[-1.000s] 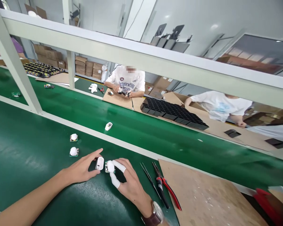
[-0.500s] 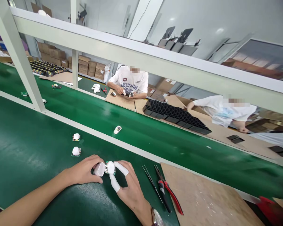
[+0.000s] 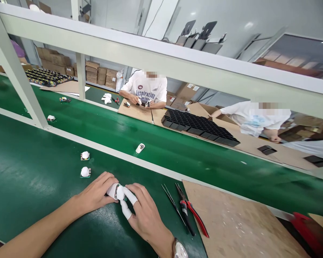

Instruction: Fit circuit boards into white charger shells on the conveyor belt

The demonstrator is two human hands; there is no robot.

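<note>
My left hand point(image 3: 103, 191) is closed around a small white plastic housing point(image 3: 112, 191), its open end facing right. My right hand point(image 3: 144, 209), with white finger cots on thumb and forefinger, pinches a circuit board with a white dome point(image 3: 120, 193). The board's left end sits at the mouth of the housing; how far inside it is I cannot tell. Two similar domed boards, a nearer one point(image 3: 85, 172) and a farther one point(image 3: 85, 155), lie on the green bench to the left. Right of my right hand lie tweezers point(image 3: 173, 204) and red-and-black pliers point(image 3: 187, 206).
A brown board point(image 3: 239, 218) covers the bench at right. Beyond a pale rail point(image 3: 110, 154), a green conveyor belt point(image 3: 97, 125) carries a white housing with parts inside point(image 3: 140, 148). A frame beam point(image 3: 150, 53) crosses above. Two people sit opposite, near black trays point(image 3: 199, 127).
My right hand has moved left, bringing the domed board against the housing's open end. The white housing on the belt has shifted slightly right, and another white piece shows past the post.
</note>
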